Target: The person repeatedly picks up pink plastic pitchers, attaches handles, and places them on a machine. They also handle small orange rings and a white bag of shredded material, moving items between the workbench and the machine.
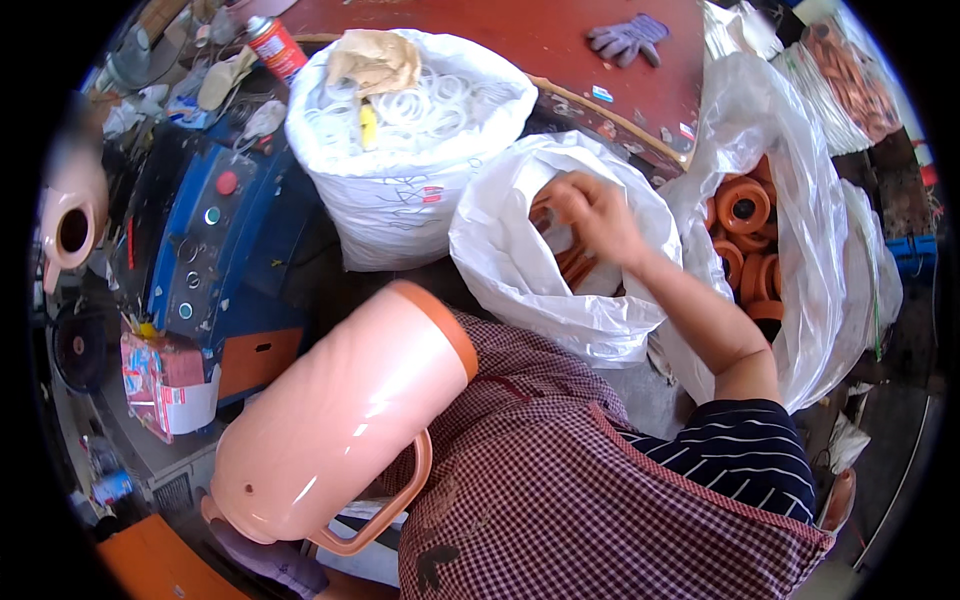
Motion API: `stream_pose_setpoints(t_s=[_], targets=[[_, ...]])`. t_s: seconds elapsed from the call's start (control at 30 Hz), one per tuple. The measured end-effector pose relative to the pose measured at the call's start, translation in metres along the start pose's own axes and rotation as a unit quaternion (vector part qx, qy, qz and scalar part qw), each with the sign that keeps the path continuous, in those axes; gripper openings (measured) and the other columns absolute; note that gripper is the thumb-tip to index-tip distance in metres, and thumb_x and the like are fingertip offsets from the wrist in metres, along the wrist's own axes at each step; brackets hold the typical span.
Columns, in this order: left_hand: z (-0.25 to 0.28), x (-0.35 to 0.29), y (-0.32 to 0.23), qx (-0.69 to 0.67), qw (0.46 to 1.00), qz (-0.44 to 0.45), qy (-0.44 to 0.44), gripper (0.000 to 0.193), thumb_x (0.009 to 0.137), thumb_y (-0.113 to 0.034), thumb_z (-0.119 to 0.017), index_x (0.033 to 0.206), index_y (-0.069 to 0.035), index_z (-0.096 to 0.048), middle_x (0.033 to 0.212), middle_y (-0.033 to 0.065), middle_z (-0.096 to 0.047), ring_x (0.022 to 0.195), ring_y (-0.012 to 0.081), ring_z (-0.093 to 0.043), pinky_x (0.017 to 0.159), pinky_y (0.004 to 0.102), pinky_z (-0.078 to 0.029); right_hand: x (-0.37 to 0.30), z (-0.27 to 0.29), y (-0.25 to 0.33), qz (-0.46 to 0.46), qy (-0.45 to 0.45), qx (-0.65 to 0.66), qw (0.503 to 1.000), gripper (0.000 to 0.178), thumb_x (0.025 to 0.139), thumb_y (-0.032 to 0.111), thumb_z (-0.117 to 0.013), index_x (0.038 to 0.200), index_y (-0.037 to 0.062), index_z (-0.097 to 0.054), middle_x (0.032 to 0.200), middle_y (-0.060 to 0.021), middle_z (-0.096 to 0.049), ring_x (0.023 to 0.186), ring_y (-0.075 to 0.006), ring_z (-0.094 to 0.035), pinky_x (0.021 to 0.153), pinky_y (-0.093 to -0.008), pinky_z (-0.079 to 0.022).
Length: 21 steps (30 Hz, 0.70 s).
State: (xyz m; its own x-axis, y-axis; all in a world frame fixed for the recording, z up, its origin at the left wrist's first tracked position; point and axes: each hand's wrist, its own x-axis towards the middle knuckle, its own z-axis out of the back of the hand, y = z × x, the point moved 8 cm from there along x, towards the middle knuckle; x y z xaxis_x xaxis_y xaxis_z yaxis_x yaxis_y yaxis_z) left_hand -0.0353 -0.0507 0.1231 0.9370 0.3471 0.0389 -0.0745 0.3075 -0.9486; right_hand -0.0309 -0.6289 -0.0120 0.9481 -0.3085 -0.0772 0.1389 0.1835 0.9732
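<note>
A glossy pink jug (345,410) with an orange-brown rim and handle lies tilted across my lap, its rimmed end up to the right. My left hand (268,562), in a purple-grey glove, holds it at the lower end; its fingers are mostly hidden behind the jug. My bare right hand (597,218) is in the mouth of a white plastic bag (510,270), fingers curled inward. Orange-brown curved plastic parts (576,262) lie below it in the bag. Whatever those fingers grip is too hidden to make out.
A white sack (400,210) of clear rings stands behind. To the right, a clear bag (800,290) holds orange round parts (742,206). A blue machine with buttons (225,225) is at left. On the red table (500,25) lie a glove (628,40) and a spray can (275,46).
</note>
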Motion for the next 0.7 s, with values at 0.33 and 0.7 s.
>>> stream_pose_setpoints(t_s=[0.33, 0.7], targets=[[-0.054, -0.012, -0.049, 0.199, 0.964, -0.134, 0.115, 0.099, 0.079, -0.062, -0.062, 0.147, 0.001, -0.029, 0.143, 0.0219, -0.039, 0.125, 0.0345, -0.048, 0.100, 0.0441, -0.043, 0.062, -0.025, -0.276, -0.399, -0.109, 0.234, 0.880, 0.040, 0.089, 0.037, -0.062, 0.100, -0.0013, -0.058, 0.080, -0.0142, -0.063, 0.063, -0.0293, -0.065, 0.057, -0.0406, -0.058], [-0.050, -0.002, -0.039, 0.053, 0.987, -0.147, -0.029, 0.072, 0.093, -0.045, -0.040, 0.145, 0.002, -0.032, 0.144, 0.0203, -0.040, 0.126, 0.0302, -0.048, 0.099, 0.0427, -0.044, -0.004, 0.020, -0.100, -0.147, -0.117, 0.152, 0.970, 0.020, 0.093, 0.011, -0.057, 0.108, -0.0012, -0.050, 0.086, -0.0097, -0.062, 0.074, -0.0169, -0.062, 0.062, -0.0304, -0.051]])
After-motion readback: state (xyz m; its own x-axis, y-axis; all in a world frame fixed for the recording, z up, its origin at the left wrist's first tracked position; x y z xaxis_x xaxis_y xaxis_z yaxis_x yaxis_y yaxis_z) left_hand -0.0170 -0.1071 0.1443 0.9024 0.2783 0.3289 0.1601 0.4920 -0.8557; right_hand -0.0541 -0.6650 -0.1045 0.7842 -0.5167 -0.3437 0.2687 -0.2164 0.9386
